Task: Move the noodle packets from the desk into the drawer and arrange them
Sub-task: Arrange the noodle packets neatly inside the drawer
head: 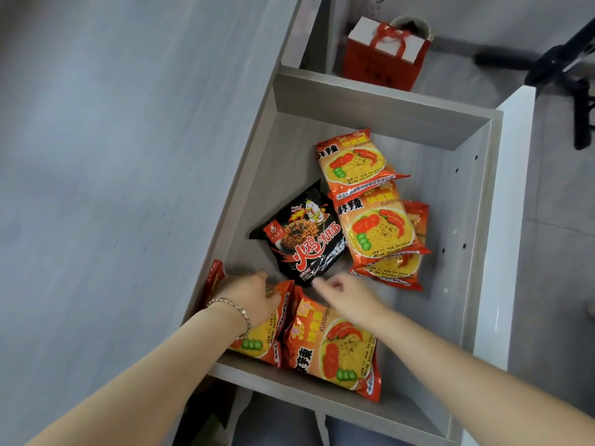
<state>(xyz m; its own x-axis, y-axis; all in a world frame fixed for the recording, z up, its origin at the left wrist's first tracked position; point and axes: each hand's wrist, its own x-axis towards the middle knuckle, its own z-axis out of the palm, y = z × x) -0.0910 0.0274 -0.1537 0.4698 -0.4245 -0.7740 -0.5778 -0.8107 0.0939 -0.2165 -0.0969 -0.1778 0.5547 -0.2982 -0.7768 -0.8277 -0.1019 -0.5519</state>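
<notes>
Grey counter [112,156] fills the left; beside it an open drawer [380,101], pale wood, floor bare along its right wall and far end. Contents: orange noodle packets overlapping in a row [375,226] right of centre; two more orange packets [331,346] at the near edge; one black packet [306,236] mid-floor. Left hand [251,297] flat on a near packet, fingers spread; right hand [347,294] loosely open, empty, at the black packet's corner.

Head view, steeply down, close.
</notes>
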